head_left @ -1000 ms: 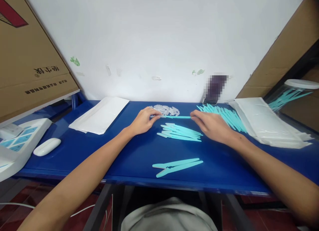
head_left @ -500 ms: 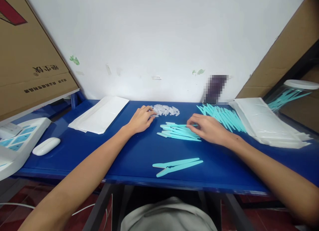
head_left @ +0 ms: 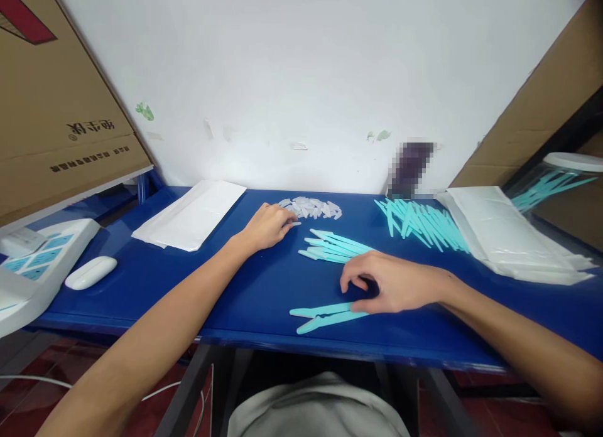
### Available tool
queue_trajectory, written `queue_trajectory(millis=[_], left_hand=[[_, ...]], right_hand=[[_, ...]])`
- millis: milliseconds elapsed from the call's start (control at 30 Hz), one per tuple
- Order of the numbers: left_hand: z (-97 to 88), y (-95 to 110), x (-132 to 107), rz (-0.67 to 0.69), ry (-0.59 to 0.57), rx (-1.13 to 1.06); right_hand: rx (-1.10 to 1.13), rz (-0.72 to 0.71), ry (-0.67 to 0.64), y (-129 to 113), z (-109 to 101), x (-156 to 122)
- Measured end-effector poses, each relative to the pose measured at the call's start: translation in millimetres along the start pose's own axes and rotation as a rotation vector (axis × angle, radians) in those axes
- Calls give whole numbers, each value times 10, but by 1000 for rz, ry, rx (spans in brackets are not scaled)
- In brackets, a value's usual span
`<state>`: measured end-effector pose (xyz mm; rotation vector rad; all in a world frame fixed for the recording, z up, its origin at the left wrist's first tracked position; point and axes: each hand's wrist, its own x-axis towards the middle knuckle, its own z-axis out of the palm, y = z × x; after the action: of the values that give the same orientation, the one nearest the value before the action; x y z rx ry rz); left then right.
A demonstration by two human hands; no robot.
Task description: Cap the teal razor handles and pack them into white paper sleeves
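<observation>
My left hand [head_left: 269,226] is closed at the left edge of a pile of small translucent blade caps [head_left: 311,208], with one cap [head_left: 296,223] poking out from its pinched fingertips. My right hand [head_left: 384,283] has its thumb and curled fingers apart, nothing between them. It hovers over the handle ends of two turquoise eyebrow razors [head_left: 325,319] near the table's front edge. Behind it lies a small bunch of the same razors [head_left: 330,245], partly covered by the hand. A larger heap of turquoise razors [head_left: 426,223] is spread at the back right.
White plastic packets [head_left: 509,233] lie on the blue table [head_left: 226,305] at the right, another packet [head_left: 191,214] at the left. A white oval case [head_left: 91,273] and a white device [head_left: 51,261] are farther left. A clear jar [head_left: 549,183] holds more razors.
My right hand has left the small bunch of razors and come toward me, over the two front razors. My left hand has drawn a cap slightly away from the pile.
</observation>
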<state>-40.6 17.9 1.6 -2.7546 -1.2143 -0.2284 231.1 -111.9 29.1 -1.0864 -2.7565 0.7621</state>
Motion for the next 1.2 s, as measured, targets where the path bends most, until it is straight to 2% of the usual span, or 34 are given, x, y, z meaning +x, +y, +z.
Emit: queue_trajectory(millis=[200, 333, 467, 600, 700, 800, 900, 967, 1067, 1200], left_hand=[[28, 1, -30, 65, -55, 31], [1, -15, -41, 66, -1, 7], [-42, -7, -25, 38, 189, -93], [-80, 69, -10, -95, 420, -447], [-111, 140, -14, -126, 489, -704], [-123, 178, -21, -120, 538, -799], [-98, 174, -20, -113, 594, -766], [-68, 160, -17, -93, 600, -724], [-28, 145, -12, -58, 575, -677], [-12, 148, -13, -7, 555, -637]], right_hand=[[-87, 75, -8, 9, 19, -13], [-219, 53, 36, 13, 31, -28], [-331, -14, 57, 19, 83, -19], [-456, -45, 104, 43, 144, 19], [-491, -93, 214, 75, 155, 45], [-494, -134, 446, 114, 110, 46], [-450, -48, 653, 184, 31, 26], [-390, 55, 742, 258, -13, 13], [-298, 179, 788, 375, -42, 6], [-279, 209, 773, 437, -43, 13]])
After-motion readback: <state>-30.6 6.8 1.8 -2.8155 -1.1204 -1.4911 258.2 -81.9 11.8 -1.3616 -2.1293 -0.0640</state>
